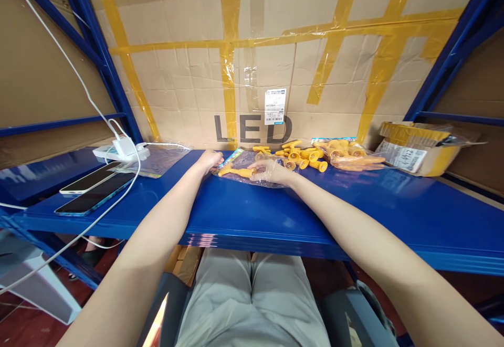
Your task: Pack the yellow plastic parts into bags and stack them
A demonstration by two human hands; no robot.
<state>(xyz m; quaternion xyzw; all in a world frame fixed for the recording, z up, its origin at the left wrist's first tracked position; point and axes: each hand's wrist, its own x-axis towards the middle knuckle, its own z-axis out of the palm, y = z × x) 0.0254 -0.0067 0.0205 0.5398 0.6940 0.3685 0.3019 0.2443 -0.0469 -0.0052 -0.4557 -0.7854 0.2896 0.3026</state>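
Crosswise, a yellow toy is flanked by left hand, pinching the bag, and curled right hand, grip unclear.

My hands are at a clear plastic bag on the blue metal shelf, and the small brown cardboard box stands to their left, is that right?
Not quite: the head view shows the small brown cardboard box to the right of your left hand and right hand, not left. Both are at a clear plastic bag on the blue metal shelf.
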